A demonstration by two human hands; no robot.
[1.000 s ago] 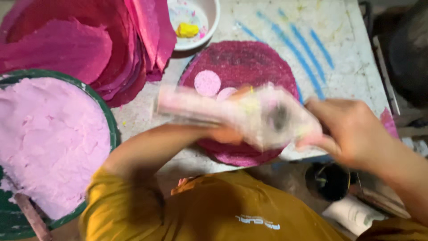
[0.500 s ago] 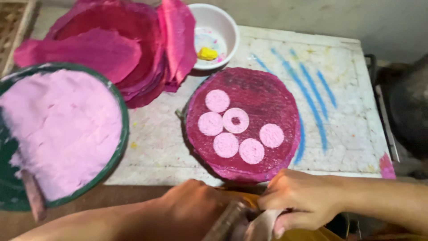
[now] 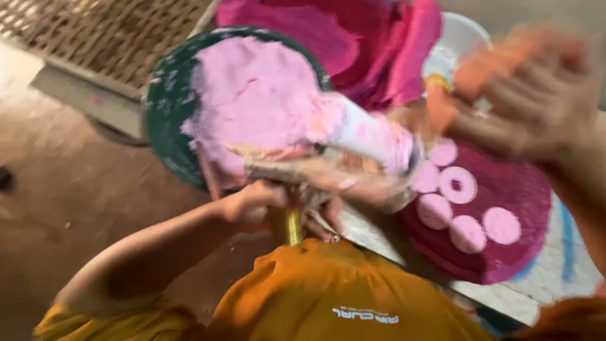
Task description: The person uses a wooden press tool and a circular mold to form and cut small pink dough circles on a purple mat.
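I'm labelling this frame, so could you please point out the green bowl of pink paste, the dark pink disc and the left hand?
Green bowl (image 3: 165, 120), head view: bare left rim.
Dark pink disc (image 3: 527, 199), head view: bare right part.
Left hand (image 3: 252, 205), head view: knuckles.

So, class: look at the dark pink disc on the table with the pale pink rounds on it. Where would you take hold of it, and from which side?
Probably by the bare rim of the dark pink disc, coming from the near table edge. It lies flat, and the pale rounds sit towards its middle, so the rim leaves a clear grip. The left hand and right hand are blurred and busy elsewhere.
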